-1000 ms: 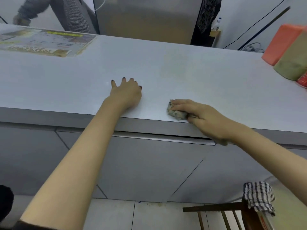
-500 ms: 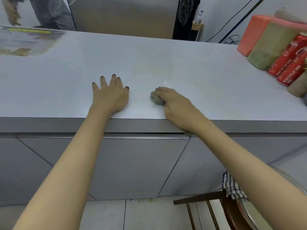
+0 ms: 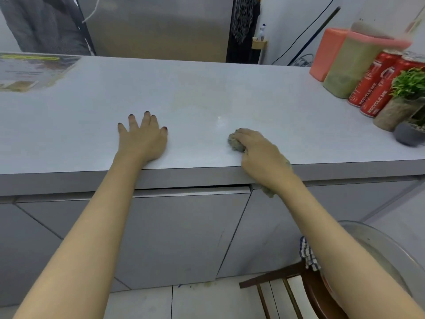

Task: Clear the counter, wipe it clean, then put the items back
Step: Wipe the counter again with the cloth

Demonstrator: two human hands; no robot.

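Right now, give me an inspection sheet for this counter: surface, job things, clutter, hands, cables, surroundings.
Surface: counter mostly bare, faint yellowish marks near the middle.
Job's things: cloth bunched near the front edge; pink box, pink-lidded tub, red cans and potted plant grouped at the right end.
Clutter: printed sheet at the far left.
Hands: left hand flat on the counter; right hand grips the cloth.
Cables: black cables on the wall behind the right end.
Surroundings: cupboard doors below; wooden chair with a checked towel at lower right; a person behind the counter.
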